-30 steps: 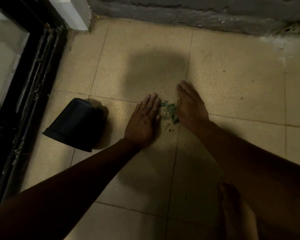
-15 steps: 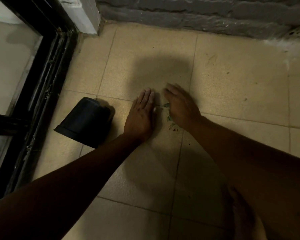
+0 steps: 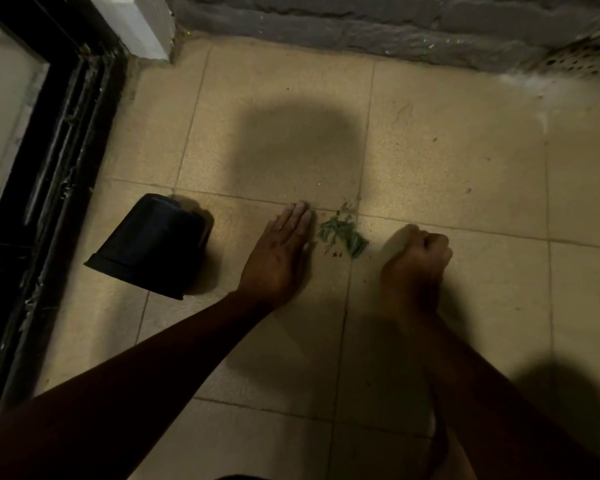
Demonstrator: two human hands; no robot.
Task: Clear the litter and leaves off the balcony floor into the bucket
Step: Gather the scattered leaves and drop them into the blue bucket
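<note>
A small pile of green leaf bits [image 3: 342, 233] lies on the beige tiled floor [image 3: 447, 161], on a grout line. My left hand [image 3: 278, 251] lies flat on the tile just left of the pile, fingers straight and together. To the right of the pile, my right hand [image 3: 416, 261] is curled into a fist, apart from the leaves; nothing shows inside it. A dark bucket [image 3: 149, 244] lies tipped over to the left of my left hand, its rim toward the lower left.
A black sliding-door frame and track [image 3: 59, 168] runs along the left edge. A grey brick wall [image 3: 326, 26] closes the far side, with a perforated drain cover [image 3: 575, 60] and white dust at the far right. Tiny specks dot the tiles.
My right hand has pulled away to the right of the leaves and closed into a fist. The leaf pile is uncovered again. My left hand stays flat on the tile.
</note>
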